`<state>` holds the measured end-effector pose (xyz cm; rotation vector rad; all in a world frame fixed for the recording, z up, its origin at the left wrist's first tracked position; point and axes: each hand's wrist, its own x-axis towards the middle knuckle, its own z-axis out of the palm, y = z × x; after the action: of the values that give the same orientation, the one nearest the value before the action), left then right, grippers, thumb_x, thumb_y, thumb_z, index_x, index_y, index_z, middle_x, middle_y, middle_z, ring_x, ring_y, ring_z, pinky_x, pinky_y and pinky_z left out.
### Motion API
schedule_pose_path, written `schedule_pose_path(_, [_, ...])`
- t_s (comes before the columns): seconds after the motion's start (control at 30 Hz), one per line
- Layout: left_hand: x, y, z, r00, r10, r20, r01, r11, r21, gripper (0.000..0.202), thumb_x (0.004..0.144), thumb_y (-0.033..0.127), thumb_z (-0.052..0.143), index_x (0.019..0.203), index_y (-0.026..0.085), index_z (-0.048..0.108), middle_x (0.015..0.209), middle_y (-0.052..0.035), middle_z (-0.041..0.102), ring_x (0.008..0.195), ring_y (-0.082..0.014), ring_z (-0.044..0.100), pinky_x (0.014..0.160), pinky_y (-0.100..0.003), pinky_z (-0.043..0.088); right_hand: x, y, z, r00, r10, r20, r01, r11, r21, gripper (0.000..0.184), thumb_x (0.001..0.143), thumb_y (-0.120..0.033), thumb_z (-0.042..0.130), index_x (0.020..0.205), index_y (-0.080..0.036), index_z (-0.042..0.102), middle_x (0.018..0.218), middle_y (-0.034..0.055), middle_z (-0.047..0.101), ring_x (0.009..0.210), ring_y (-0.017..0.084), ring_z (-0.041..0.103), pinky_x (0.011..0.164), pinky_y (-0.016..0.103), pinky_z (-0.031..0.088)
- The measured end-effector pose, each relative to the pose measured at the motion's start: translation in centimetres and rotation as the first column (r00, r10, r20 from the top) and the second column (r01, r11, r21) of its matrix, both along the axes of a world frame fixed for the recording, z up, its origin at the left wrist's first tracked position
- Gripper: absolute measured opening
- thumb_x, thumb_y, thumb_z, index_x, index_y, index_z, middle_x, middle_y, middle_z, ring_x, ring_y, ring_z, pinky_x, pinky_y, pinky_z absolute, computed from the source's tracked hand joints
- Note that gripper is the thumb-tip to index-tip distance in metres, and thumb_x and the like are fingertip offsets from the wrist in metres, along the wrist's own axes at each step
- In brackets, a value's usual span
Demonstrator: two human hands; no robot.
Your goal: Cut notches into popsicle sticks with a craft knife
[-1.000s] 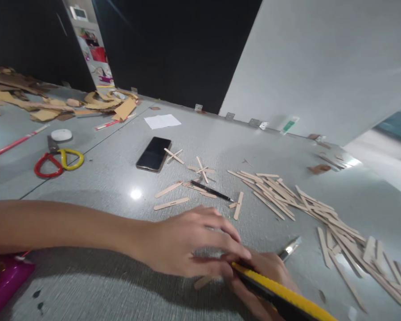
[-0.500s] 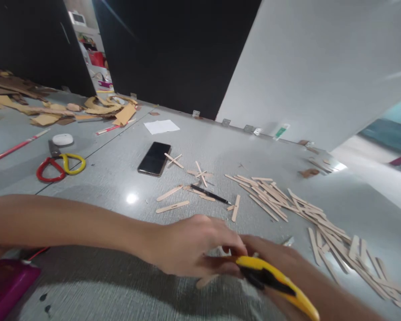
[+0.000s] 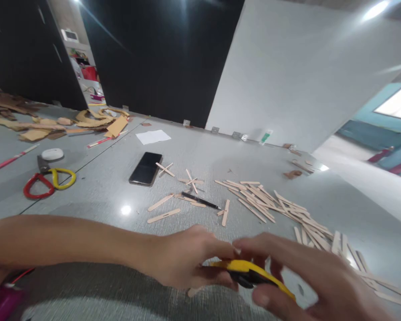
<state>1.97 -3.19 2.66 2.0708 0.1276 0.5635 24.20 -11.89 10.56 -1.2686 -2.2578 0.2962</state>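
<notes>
My left hand (image 3: 190,256) reaches in from the left, fingers closed around the front end of a yellow and black utility knife (image 3: 254,273). Its blade is hidden by the hand. My right hand (image 3: 307,272), slightly blurred, is around the knife's rear end with thumb and fingers spread apart; whether it touches the handle is hard to tell. Under my left hand, the end of a wooden craft stick (image 3: 195,292) sticks out. Just beyond lie a black pen (image 3: 201,200), a short crossed pair of sticks (image 3: 225,213) and two separate sticks (image 3: 163,216).
A heap of craft sticks (image 3: 307,218) spreads to the right. Farther back are a phone (image 3: 146,168), crossed sticks (image 3: 191,181) and white paper (image 3: 153,137). Scissors (image 3: 40,186) and cardboard scraps (image 3: 47,127) lie left. A purple object (image 3: 5,298) sits at the lower left.
My right hand's thumb and fingers have spread apart around the knife. The knife has shifted left and lies flatter, held by my left hand. The view has tilted slightly upward and to the right.
</notes>
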Motion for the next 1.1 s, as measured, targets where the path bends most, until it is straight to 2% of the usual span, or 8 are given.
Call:
schedule_pose_path(0.13, [-0.2,-0.2,-0.6,0.999,0.002,-0.052,-0.004,1.0,-0.03,0.022,0.107,0.034,0.067,0.122,0.02,0.076,0.099,-0.0051,0.08,0.081,-0.0153,0.072,0.082,-0.024,0.055,0.9,5.8,-0.4,0.998,-0.067,0.02,0.067,0.998,-0.021,0.041,0.116,-0.041,0.039,0.109,-0.027,0.076,0.083,0.0024,0.081,0.071,0.019,0.077,0.065,0.03,0.062])
schedule_pose_path(0.3, [0.0,-0.2,-0.9,0.999,0.05,-0.001,-0.05,0.998,-0.028,0.021,0.104,0.031,0.068,0.119,0.019,0.076,0.098,-0.0064,0.083,0.079,-0.015,0.073,0.079,-0.023,0.056,-1.2,11.0,-4.8,0.985,-0.032,0.167,0.03,0.999,0.012,0.019,0.103,-0.023,0.058,0.107,-0.028,0.077,0.108,0.0073,0.081,0.101,0.031,0.078,0.088,0.041,0.061])
schedule_pose_path(0.47, [0.4,0.5,-0.6,0.995,0.097,-0.016,-0.098,0.995,-0.026,0.022,0.103,0.038,0.069,0.1,0.017,0.075,0.086,-0.0047,0.081,0.069,-0.0138,0.069,0.071,-0.023,0.05,-1.7,11.0,-6.2,0.982,-0.015,0.188,0.019,1.0,-0.02,0.028,0.106,-0.018,0.053,0.106,-0.031,0.078,0.081,-0.0011,0.074,0.074,0.022,0.075,0.071,0.032,0.059])
schedule_pose_path(0.57, [0.8,0.9,-0.5,0.997,0.071,-0.003,-0.071,0.997,-0.023,0.028,0.103,0.043,0.07,0.095,0.016,0.074,0.083,-0.0045,0.078,0.07,-0.0138,0.066,0.07,-0.023,0.049,0.6,11.2,-5.6,0.987,-0.044,0.156,0.051,0.998,-0.041,0.027,0.111,-0.022,0.053,0.106,-0.029,0.078,0.093,-0.0003,0.077,0.085,0.02,0.075,0.082,0.034,0.061])
schedule_pose_path(0.63, [1.1,1.1,-0.7,0.999,0.031,0.023,-0.03,0.999,-0.017,0.028,0.104,0.043,0.07,0.099,0.016,0.075,0.083,-0.0043,0.076,0.069,-0.0131,0.064,0.07,-0.023,0.048,2.7,11.6,-5.2,0.987,-0.108,0.116,0.115,0.992,-0.049,0.018,0.11,-0.036,0.065,0.119,-0.022,0.074,0.112,0.0047,0.077,0.092,0.021,0.075,0.085,0.039,0.063])
schedule_pose_path(0.73, [1.6,1.2,-1.0,0.996,-0.056,0.071,0.057,0.998,-0.016,0.024,0.105,0.037,0.068,0.109,0.015,0.076,0.088,-0.0064,0.078,0.073,-0.0129,0.063,0.072,-0.022,0.05,5.6,11.7,-4.9,0.978,-0.204,0.054,0.207,0.976,-0.065,0.026,0.109,-0.039,0.065,0.125,-0.019,0.071,0.101,0.0036,0.077,0.077,0.018,0.073,0.072,0.034,0.062])
schedule_pose_path(0.9, [1.9,1.1,-0.7,0.992,-0.117,0.048,0.118,0.993,-0.015,0.017,0.105,0.029,0.067,0.113,0.016,0.073,0.088,-0.0049,0.077,0.069,-0.0115,0.063,0.068,-0.02,0.049,7.9,10.5,-4.5,0.93,-0.367,0.01,0.366,0.93,0.03,0.02,0.098,-0.039,0.064,0.097,-0.021,0.072,0.068,-0.0028,0.066,0.06,0.017,0.058,0.062,0.031,0.046])
schedule_pose_path(1.1, [0.3,0.9,-0.4,0.991,0.106,-0.076,-0.102,0.993,0.053,0.027,0.104,0.043,0.068,0.091,0.019,0.063,0.069,0.0022,0.06,0.057,-0.0113,0.05,0.058,-0.022,0.039,6.9,8.7,-4.4,0.885,-0.461,-0.059,0.465,0.879,0.101,0.04,0.104,-0.052,0.058,0.074,-0.026,0.05,0.063,-0.0063,0.045,0.058,0.016,0.044,0.058,0.031,0.034])
